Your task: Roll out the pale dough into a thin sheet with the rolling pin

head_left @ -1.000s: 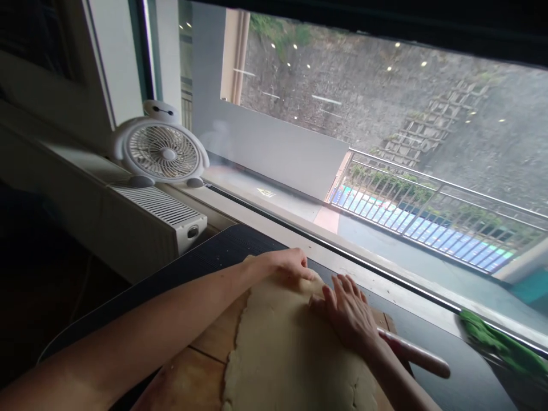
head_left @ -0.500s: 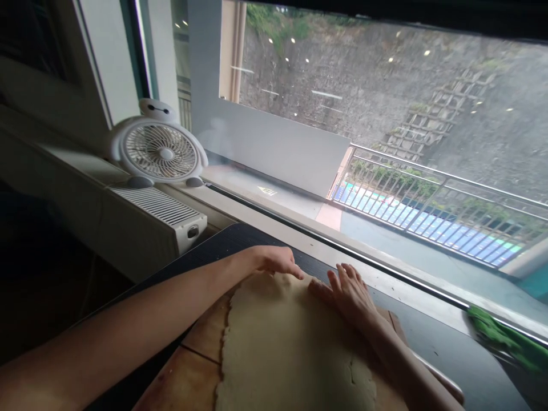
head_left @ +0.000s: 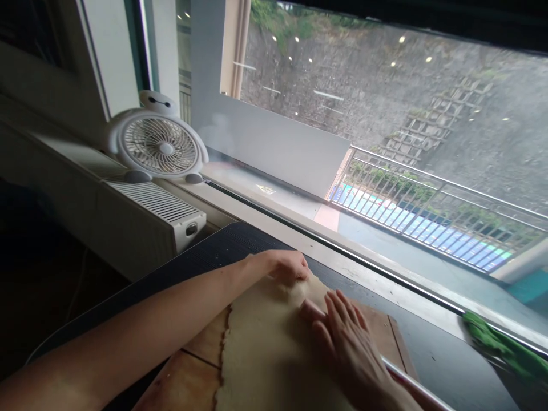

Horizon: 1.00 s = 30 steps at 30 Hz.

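Cream dough sheet: head view, the only one; lies flat on the wooden board, below and between both forearms, runs out of frame at the bottom. Left edge ragged.
Left hand: at the dough's far end, fingers curled under, knuckles up, touching the sheet. Fingertips hidden; can't tell if they pinch dough or just press.
Right hand: fingers long and nearly straight, close side by side, palm down over the rolling pin; not gripped around it as far as visible.
Rolling pin: slanted, one end over the dough, middle covered by the right hand, other part emerging past the wrist toward bottom right.
Dough handling: likely soft, limp, fairly light for its spread; probably stretches or tears if lifted by one corner. Best hold: flat fingers beneath, support spread wide; ragged edge looks weakest.
Pin handling: looks rigid and smooth, likely rolls freely; steady under a flat palm or held at the ends.
Table: dark top under the board, by the window ledge.
Nearby: white fan by the window, slatted radiator below, green cloth far right.
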Each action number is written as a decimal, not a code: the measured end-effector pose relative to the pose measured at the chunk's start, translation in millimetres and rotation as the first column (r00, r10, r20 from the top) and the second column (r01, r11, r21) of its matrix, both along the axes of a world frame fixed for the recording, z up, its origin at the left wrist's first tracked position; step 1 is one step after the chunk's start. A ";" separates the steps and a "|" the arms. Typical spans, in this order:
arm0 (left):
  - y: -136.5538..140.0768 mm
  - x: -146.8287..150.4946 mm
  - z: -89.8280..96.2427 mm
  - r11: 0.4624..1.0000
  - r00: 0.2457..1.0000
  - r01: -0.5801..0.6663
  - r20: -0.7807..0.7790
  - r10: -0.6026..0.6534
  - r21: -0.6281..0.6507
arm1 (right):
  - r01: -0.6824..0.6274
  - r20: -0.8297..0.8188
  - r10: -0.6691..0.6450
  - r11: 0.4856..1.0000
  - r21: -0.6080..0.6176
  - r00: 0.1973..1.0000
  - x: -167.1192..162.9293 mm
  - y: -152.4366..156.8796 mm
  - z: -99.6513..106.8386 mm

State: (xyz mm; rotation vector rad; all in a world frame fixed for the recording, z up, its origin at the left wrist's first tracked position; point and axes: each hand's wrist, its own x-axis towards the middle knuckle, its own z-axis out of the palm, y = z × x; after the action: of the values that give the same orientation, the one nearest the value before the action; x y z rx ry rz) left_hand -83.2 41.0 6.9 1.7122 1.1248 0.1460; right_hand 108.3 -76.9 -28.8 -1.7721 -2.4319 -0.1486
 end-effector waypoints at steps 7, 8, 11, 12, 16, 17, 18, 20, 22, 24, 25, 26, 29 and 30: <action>9.4 9.6 10.9 0.999 0.992 0.031 -0.124 -0.028 0.019 | 0.023 -0.029 -0.018 0.980 0.197 0.999 9.6 2.8 1.3; 9.9 11.7 13.2 0.999 0.989 0.044 -0.141 -0.042 0.013 | -0.011 -0.053 0.020 0.986 0.169 0.998 15.7 1.6 1.8; 8.0 16.6 14.8 0.997 0.988 0.081 -0.128 -0.081 -0.003 | -0.118 -0.132 0.133 0.986 0.114 0.982 33.6 -15.4 -0.7; 7.2 17.9 13.1 0.997 0.992 0.073 -0.108 -0.072 0.011 | -0.139 -0.150 0.154 0.984 0.109 0.977 36.6 -21.5 -1.5; 10.7 19.5 2.7 0.990 0.996 -0.066 -0.049 0.073 0.127 | -0.078 -0.133 0.092 0.991 0.108 0.987 22.6 -15.4 4.3; 13.0 17.9 1.5 0.985 0.993 -0.096 -0.052 0.104 0.144 | -0.019 -0.120 0.032 0.994 0.106 0.992 15.1 -5.3 7.9; 15.3 15.1 1.6 0.982 0.990 -0.113 -0.061 0.123 0.153 | 0.046 -0.110 -0.034 0.993 0.107 0.993 7.8 6.1 11.7; 18.5 5.3 5.3 0.982 0.987 -0.117 -0.091 0.131 0.150 | 0.159 -0.110 -0.148 0.982 0.103 0.983 -3.6 25.2 17.5; 18.9 -9.6 11.5 0.988 0.985 -0.094 -0.131 0.110 0.124 | 0.196 -0.119 -0.186 0.978 0.073 0.975 -9.6 29.5 18.1; 17.7 -27.2 16.2 0.996 0.984 -0.060 -0.162 0.069 0.061 | 0.131 -0.113 -0.128 0.991 0.021 0.985 -11.5 19.2 13.3; 17.3 -35.7 17.0 0.999 0.984 -0.039 -0.174 0.042 0.016 | 0.078 -0.101 -0.078 0.997 -0.001 0.992 -11.6 12.6 10.3; 17.1 -43.4 16.6 0.999 0.983 -0.018 -0.181 0.012 -0.030 | 0.030 -0.087 -0.032 0.999 -0.016 0.996 -11.4 7.9 7.8; 17.2 -58.3 10.6 0.997 0.982 0.001 -0.186 -0.016 -0.081 | 0.080 -0.051 -0.082 0.996 -0.037 0.995 -11.1 16.7 8.5; 16.3 -60.7 8.1 0.998 0.983 -0.015 -0.184 0.003 -0.064 | 0.152 -0.054 -0.155 0.987 -0.051 0.986 -11.4 25.4 11.1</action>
State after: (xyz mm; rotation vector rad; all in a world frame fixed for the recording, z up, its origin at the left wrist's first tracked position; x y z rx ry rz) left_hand -143.9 57.3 15.0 1.6885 1.2588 -0.0438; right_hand 96.9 -51.6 -17.7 -1.9556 -2.2766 -0.0553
